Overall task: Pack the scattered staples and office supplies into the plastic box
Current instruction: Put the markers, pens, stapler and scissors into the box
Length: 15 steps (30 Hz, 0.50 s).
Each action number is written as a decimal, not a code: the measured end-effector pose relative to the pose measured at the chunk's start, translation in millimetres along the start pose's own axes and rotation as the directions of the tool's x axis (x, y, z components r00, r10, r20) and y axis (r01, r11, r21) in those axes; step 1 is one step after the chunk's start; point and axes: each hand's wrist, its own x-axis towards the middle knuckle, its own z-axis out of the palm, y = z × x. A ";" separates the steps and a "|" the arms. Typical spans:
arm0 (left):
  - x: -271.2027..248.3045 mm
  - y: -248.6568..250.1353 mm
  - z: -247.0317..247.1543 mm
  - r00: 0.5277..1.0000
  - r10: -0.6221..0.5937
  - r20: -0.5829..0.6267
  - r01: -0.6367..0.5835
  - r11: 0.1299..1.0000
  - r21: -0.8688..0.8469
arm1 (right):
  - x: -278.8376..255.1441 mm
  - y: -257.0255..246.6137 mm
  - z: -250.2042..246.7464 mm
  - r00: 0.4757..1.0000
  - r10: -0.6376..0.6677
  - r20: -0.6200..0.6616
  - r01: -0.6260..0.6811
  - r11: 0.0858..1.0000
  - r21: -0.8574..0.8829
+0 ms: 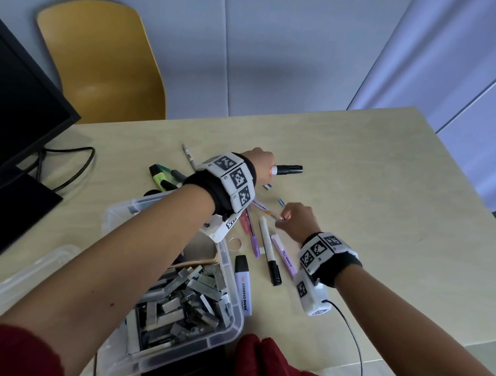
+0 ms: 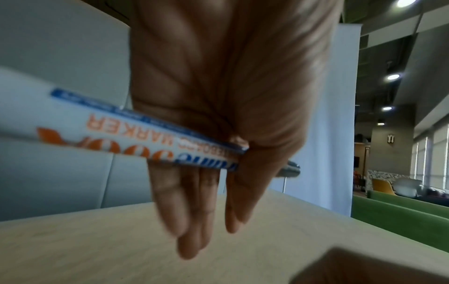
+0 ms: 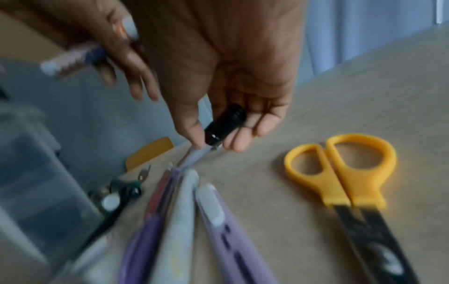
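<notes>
At the table's (image 1: 356,164) centre, w/ the plastic box (image 1: 230,309) at approx 7 o'clock from the pen scatter, both hands are out over the loose pens. Left hand (image 1: 259,162) reaches across to approx 12 o'clock of the scatter and grips a whiteboard marker (image 1: 287,169); the wrist view shows thumb and fingers closed round its barrel, black cap poking out toward 3 o'clock, long axis roughly 9-to-3. Right hand (image 1: 296,218) sits at approx 3 o'clock of the scatter, fingertips pinched on a thin pen (image 1: 271,214) that lies slanting 10-to-4; its wrist view shows a dark capped end pressed betw. thumb and fingers. Box already holds a heap of staple strips (image 1: 185,293) in its near part. The relation that matters: the box lies behind and to the left of both hands, toward the body, so each held pen has to travel back to 7 o'clock. Left hand is farther out but on the box side; right hand is nearer the body but must cross over the white marker (image 1: 268,248) and purple pens (image 1: 283,254) still on the table. A lilac highlighter (image 1: 244,287) lies just beside the box's right wall, long axis 12-to-6. Yellow scissors (image 3: 340,173) show in the right wrist view only, near that hand.
</notes>
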 end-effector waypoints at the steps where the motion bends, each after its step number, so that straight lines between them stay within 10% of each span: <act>1: 3.2 4.7 0.2 0.999 0.008 0.034 -0.010 0.999 0.049 | -0.8 -0.2 -5.4 0.999 -0.025 -0.036 0.028 0.997 0.077; 9: 20.6 23.6 6.4 0.974 0.027 0.225 -0.072 0.978 0.195 | -10.9 -8.7 -58.4 0.990 -0.072 -0.122 0.136 0.718 0.682; 15: 18.3 24.0 7.6 0.973 0.017 0.229 0.025 0.984 -0.177 | -6.7 4.9 -62.9 0.998 -0.007 -0.057 0.049 0.631 0.774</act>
